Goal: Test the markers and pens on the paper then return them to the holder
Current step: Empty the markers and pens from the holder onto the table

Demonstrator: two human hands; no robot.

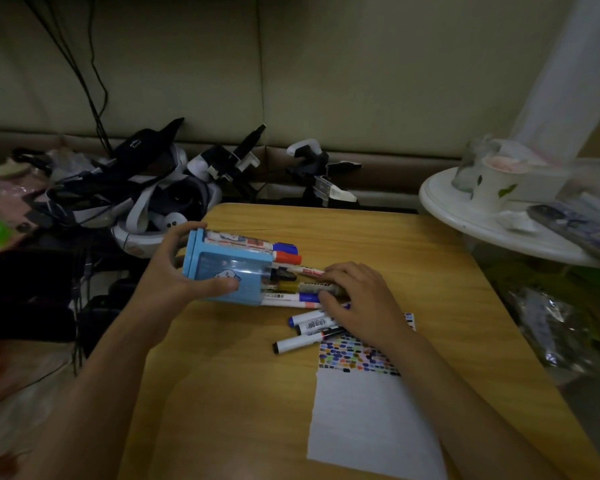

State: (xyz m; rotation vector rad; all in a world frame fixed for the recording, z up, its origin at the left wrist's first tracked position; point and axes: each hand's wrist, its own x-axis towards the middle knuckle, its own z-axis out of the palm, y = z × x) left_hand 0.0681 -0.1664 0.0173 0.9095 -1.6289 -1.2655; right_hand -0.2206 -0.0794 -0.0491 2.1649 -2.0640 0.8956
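A light blue pen holder [222, 268] lies tipped on its side on the wooden table [430, 258], its mouth facing right. My left hand [174, 268] grips its base and side. Several markers [284, 258] with blue, red and black caps stick out of the mouth. My right hand [357, 299] lies over the outer ends of these markers, fingers curled on a grey-bodied one [312, 287]. Three loose white markers [302, 327] lie just below, at the top edge of a white paper [364, 417] with rows of coloured test marks [354, 355].
Headsets, straps and black cables [153, 188] pile up left of the table. Two black-and-white devices [319, 171] stand behind it. A round white tray [465, 216] with a paper cup and a jar overhangs the right side. Crumpled plastic [548, 327] lies below it.
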